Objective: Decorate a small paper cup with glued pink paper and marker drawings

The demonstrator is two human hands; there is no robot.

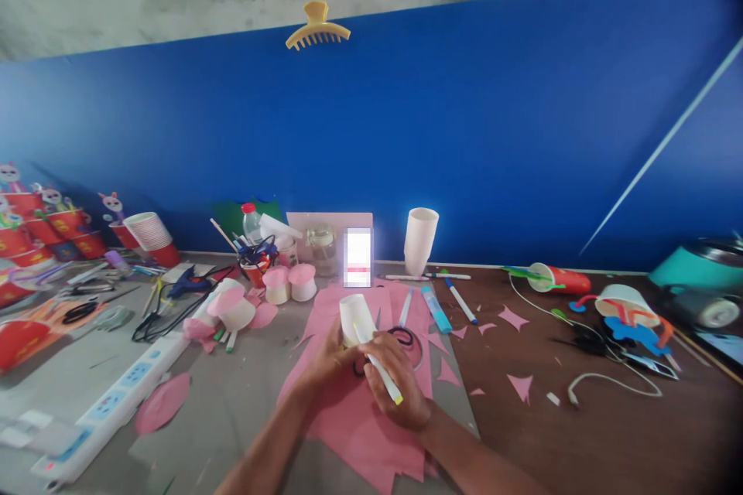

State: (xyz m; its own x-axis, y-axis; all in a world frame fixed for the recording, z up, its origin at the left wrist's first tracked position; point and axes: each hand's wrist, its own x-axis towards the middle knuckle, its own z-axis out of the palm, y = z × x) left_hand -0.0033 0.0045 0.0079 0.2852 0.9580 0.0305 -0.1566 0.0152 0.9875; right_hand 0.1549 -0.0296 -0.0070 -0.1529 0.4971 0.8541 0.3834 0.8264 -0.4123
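My left hand [333, 356] is closed around the lower part of a white paper cup [355, 315], which tilts over the pink paper [348, 418]. In my right hand [400, 383] is a white marker with a yellow end [384, 377], its other end pointing at the cup's side. Whether the tip touches the cup I cannot tell. Black-handled scissors [402, 336] lie on the pink paper, partly hidden behind my right hand. Just beyond are a light-blue tube [435, 309] and a blue-capped marker [461, 302].
A stack of white cups [421, 240] stands by the blue partition [464, 131], near a lit phone screen [358, 257]. Cups with pink tops [302, 282], a glue gun [189, 282] and a power strip [116, 402] are at left. Pink scraps [521, 387] and a red cup [566, 278] lie right.
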